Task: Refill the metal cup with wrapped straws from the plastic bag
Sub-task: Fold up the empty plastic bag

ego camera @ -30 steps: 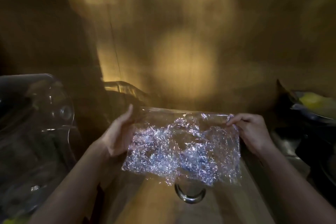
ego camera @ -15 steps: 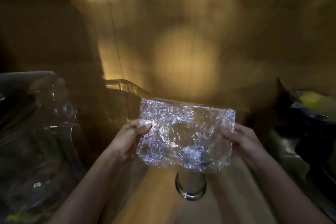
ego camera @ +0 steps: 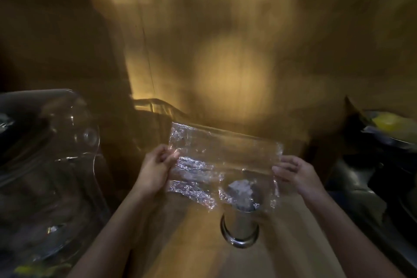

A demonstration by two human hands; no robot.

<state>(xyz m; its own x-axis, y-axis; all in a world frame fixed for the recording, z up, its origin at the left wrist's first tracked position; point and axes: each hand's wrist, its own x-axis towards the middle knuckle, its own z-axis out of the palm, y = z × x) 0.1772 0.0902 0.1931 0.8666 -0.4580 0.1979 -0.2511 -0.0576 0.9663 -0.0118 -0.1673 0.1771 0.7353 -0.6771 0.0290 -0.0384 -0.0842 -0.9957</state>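
A crinkled clear plastic bag is stretched flat between both hands above the wooden counter. My left hand pinches its left edge and my right hand holds its right edge. The shiny metal cup stands upright on the counter just below the bag. Pale wrapped straws fill its mouth, seen through the plastic. I cannot tell whether any straws are inside the bag.
A large clear domed cover fills the left side. At the far right sit dark containers, one holding something yellow. A wooden wall rises behind the lit wooden counter.
Both hands have lifted the bag and pulled it flatter. It was draped low and bunched over the cup; now the cup's mouth and straws show through it.
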